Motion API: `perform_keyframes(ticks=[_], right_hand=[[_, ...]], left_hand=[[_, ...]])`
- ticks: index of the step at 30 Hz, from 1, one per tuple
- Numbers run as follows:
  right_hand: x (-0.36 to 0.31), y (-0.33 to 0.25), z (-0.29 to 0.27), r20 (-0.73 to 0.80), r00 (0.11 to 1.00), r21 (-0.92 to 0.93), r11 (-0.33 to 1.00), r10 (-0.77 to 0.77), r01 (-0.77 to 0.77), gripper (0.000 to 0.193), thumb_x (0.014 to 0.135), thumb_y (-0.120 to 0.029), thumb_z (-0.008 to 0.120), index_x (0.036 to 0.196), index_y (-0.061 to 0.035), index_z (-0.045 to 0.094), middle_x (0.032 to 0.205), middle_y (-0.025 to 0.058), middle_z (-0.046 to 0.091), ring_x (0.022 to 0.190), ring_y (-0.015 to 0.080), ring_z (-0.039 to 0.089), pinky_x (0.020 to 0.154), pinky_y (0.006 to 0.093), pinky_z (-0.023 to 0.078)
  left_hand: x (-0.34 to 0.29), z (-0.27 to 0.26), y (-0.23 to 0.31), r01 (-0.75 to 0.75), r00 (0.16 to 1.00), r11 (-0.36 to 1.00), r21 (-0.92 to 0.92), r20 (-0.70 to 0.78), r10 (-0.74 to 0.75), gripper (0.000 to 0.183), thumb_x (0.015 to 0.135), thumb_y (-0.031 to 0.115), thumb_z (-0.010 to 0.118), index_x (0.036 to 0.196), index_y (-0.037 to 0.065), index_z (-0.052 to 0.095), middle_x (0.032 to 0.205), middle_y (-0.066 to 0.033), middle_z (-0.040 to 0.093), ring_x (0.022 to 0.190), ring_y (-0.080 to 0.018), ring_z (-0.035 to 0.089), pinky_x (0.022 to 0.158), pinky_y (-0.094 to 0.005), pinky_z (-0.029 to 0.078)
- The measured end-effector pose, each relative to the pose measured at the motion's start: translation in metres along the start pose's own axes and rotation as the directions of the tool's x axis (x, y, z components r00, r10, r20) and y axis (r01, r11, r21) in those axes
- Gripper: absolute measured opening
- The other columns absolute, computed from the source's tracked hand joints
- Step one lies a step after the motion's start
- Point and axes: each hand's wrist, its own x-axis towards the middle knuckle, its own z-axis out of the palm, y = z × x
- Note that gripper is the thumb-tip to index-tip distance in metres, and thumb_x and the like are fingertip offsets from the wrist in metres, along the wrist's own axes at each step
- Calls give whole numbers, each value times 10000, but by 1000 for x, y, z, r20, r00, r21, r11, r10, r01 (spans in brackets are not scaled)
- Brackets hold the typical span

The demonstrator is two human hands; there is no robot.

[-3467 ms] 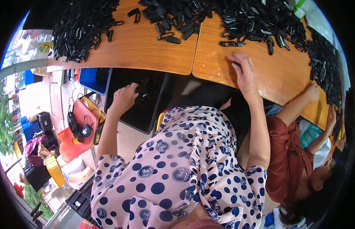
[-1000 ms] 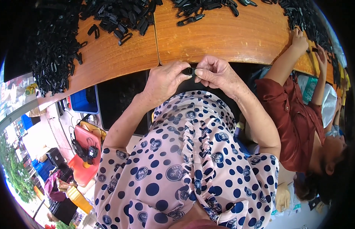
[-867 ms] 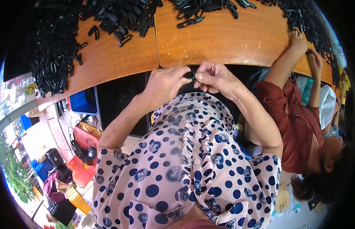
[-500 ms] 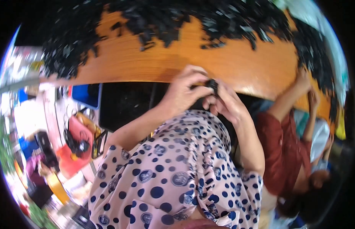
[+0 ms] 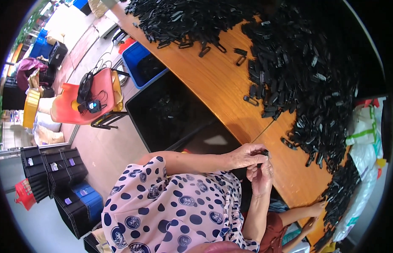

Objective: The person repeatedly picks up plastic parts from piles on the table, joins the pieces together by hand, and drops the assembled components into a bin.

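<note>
My left hand (image 5: 246, 156) is closed at the table's front edge, thumb and fingers pinching a small black plastic part (image 5: 265, 152). Just below it, my right hand (image 5: 261, 179) has its fingers curled up against the same part; its grip is partly hidden. On the wooden table (image 5: 205, 82) lie heaps of small black elongated plastic parts (image 5: 281, 80), some with a slot through them. A few loose ones rest near the heaps' edges.
A large black bin (image 5: 173, 111) and a blue bin (image 5: 135, 63) stand beside the table. Further left are a red chair (image 5: 74, 103) with cables and stacked black crates (image 5: 55, 170). A co-worker's hands (image 5: 312, 215) reach over the table at right.
The view has swung round, so the table now runs diagonally and more of the left floor shows. My hands stay together around the small black part.
</note>
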Motion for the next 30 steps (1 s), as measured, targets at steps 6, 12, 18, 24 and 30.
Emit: perform_keyframes(ticks=[6,12,18,24,30], right_hand=[[29,-23,27,10,998,-452,891,54,-44,444,877,-444,582,1073,-49,528,801,62,612,586,133,588,428,217,405],[54,-66,-31,3,880,-1000,-11,-476,-3,325,807,-88,653,1094,-25,514,1068,116,541,858,251,605,648,350,476],[55,-80,-49,190,893,-925,-380,-408,24,253,820,-41,601,1061,-24,524,1049,164,521,868,383,573,680,440,474],[54,-80,-47,209,853,-921,-390,-479,6,243,826,-47,593,1061,-30,534,1052,156,526,895,373,565,684,433,481],[52,-67,13,36,834,-901,343,-551,265,310,838,-53,606,1141,-38,543,1113,94,547,914,167,580,657,266,497]], left_hand=[[-1,-32,20,-315,943,945,89,-86,323,179,928,151,541,1061,32,533,883,-27,547,793,-109,573,680,-240,483],[20,-191,137,-213,527,566,797,-394,753,132,780,-48,520,877,38,545,808,-67,536,780,-158,575,684,-297,478],[41,-301,226,492,436,-83,867,-162,885,293,794,237,660,1062,127,614,1004,-119,558,916,-319,595,773,-406,487],[58,-324,240,532,563,-285,797,-81,822,272,805,259,650,1044,132,635,984,-131,580,876,-339,621,716,-422,509],[32,-172,190,-154,736,-148,977,213,643,190,843,145,605,1021,79,598,895,-116,613,803,-298,621,657,-358,508]])
